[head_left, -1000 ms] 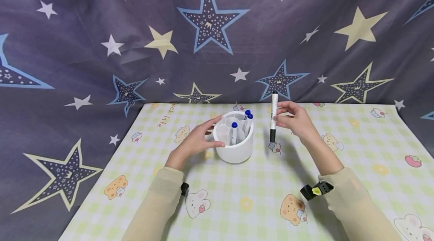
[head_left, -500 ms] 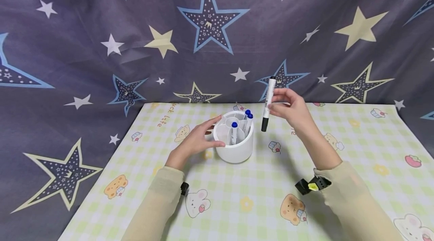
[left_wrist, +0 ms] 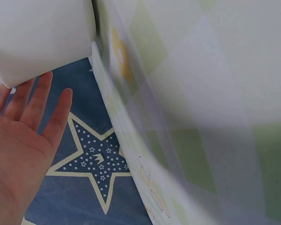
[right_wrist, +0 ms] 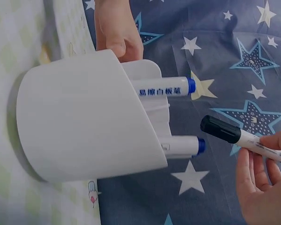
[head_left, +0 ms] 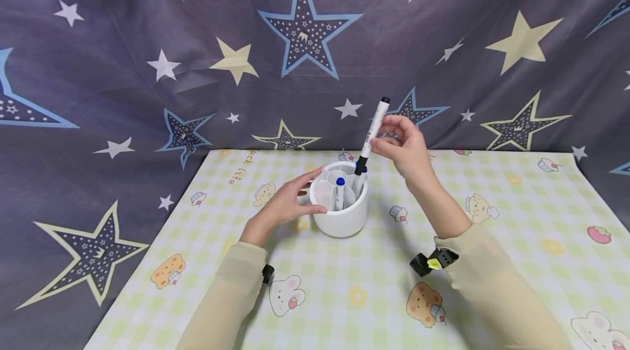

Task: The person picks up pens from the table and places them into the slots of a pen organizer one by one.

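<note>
A white round pen holder (head_left: pixel 339 224) with a slanted rim and inner compartments stands on the table. Several whiteboard markers with blue ends (head_left: pixel 340 196) stand in it, one at the front and the others at its right side. My left hand (head_left: pixel 281 209) rests against the holder's left side, thumb by the front rim and fingers fairly straight behind; its fingertips touch the wall in the left wrist view. Thumb and fingers of my right hand (head_left: pixel 407 152) pinch a white marker (head_left: pixel 374 128), tilted with its black cap (right_wrist: pixel 220 129) downward. That cap is above the holder's right-hand compartments, apart from the holder.
A checked cartoon-print cloth (head_left: pixel 356 262) covers the table. Behind it hangs a dark curtain (head_left: pixel 374 54) printed with stars. Both wrists carry black straps, and the right one (head_left: pixel 433 262) has a yellow mark.
My right hand has lifted the black-capped marker and carried it left, tilting it, from beside the holder to over its right side. The left hand and the holder have stayed put.
</note>
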A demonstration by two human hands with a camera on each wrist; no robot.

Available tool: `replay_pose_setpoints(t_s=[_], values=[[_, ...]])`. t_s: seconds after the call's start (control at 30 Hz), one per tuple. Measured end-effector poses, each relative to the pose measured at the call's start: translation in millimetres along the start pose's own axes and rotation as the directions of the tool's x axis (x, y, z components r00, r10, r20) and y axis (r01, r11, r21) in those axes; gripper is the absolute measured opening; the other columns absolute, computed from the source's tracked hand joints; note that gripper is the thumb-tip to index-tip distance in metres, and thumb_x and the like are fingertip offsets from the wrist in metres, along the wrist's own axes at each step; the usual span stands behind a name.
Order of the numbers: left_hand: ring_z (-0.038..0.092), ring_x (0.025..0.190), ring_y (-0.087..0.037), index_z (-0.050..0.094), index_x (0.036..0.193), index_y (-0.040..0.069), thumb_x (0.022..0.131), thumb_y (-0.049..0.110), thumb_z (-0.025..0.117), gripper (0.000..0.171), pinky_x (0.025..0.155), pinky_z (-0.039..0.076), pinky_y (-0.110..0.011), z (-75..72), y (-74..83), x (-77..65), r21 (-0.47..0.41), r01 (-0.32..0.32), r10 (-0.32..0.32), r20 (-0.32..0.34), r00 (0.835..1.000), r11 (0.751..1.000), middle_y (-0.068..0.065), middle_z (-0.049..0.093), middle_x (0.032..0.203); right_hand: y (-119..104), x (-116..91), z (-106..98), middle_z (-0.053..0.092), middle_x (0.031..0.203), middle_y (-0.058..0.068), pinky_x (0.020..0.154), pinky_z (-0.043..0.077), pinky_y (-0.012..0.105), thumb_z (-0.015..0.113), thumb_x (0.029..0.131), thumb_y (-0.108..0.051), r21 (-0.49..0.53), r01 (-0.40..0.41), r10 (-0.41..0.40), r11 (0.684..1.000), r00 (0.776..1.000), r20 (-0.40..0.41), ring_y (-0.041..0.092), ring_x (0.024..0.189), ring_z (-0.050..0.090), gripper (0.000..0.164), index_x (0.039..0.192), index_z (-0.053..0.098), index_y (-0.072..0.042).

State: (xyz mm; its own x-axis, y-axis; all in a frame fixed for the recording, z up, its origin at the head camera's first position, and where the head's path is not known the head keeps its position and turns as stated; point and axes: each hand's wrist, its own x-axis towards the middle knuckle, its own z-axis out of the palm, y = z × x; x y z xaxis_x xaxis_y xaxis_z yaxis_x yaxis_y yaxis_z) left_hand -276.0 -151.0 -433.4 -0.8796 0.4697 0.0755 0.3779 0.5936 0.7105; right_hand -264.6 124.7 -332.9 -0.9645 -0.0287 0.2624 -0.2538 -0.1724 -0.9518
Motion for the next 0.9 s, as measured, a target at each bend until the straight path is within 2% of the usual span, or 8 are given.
replay_pose_setpoints(t_s=[0.23,0.53,0.63,0.73,0.9], values=[[0.053,0.135,-0.030,0.030,0.158,0.028,0.078,0.037,0.085,0.096,0.114,0.046,-0.045,0.2,-1.1,0.5,0.000,-0.004,0.004,0.001,1.000,1.000,-0.004,0.037,0.161,10,6,15,0.063,0.090,-0.010,0.077,0.062,0.020,0.063,0.084,0.015,-0.022,0.059,-0.059,0.998,0.998,-0.023,0.002,0.075,0.066,0.039,0.114,0.055,-0.008],[0.053,0.135,-0.030,0.031,0.157,0.028,0.079,0.037,0.085,0.096,0.114,0.047,-0.044,0.0,-2.7,0.8,-0.005,-0.013,0.013,0.001,1.000,1.000,-0.003,0.037,0.161,21,11,29,0.062,0.089,-0.010,0.074,0.057,0.012,0.066,0.081,0.017,-0.129,0.138,-0.144,0.982,0.989,-0.035,-0.001,0.074,0.064,0.037,0.114,0.053,0.003],[0.053,0.136,-0.030,0.031,0.157,0.028,0.079,0.037,0.085,0.096,0.114,0.047,-0.044,-0.2,-2.4,0.6,-0.009,-0.011,0.011,0.002,1.000,1.000,-0.003,0.037,0.161,23,12,31,0.064,0.092,-0.004,0.073,0.057,0.011,0.068,0.081,0.016,-0.159,0.124,-0.131,0.979,0.991,-0.030,-0.002,0.073,0.064,0.037,0.114,0.053,0.005],[0.053,0.135,-0.030,0.031,0.157,0.028,0.078,0.037,0.085,0.096,0.114,0.046,-0.045,-0.4,-1.6,0.0,-0.009,-0.007,0.007,0.002,1.000,1.000,-0.003,0.037,0.161,26,13,33,0.066,0.098,0.008,0.073,0.057,0.010,0.069,0.083,0.013,-0.203,0.098,-0.105,0.974,0.994,-0.024,-0.001,0.074,0.065,0.036,0.115,0.053,0.005],[0.053,0.135,-0.030,0.031,0.157,0.029,0.079,0.036,0.085,0.096,0.114,0.046,-0.045,-0.5,-0.5,-0.5,-0.009,-0.003,0.003,0.003,1.000,1.000,-0.004,0.038,0.161,29,13,34,0.066,0.109,0.021,0.075,0.057,0.010,0.070,0.086,0.006,-0.288,0.059,-0.065,0.956,0.998,-0.009,0.001,0.078,0.065,0.035,0.118,0.054,0.004]])
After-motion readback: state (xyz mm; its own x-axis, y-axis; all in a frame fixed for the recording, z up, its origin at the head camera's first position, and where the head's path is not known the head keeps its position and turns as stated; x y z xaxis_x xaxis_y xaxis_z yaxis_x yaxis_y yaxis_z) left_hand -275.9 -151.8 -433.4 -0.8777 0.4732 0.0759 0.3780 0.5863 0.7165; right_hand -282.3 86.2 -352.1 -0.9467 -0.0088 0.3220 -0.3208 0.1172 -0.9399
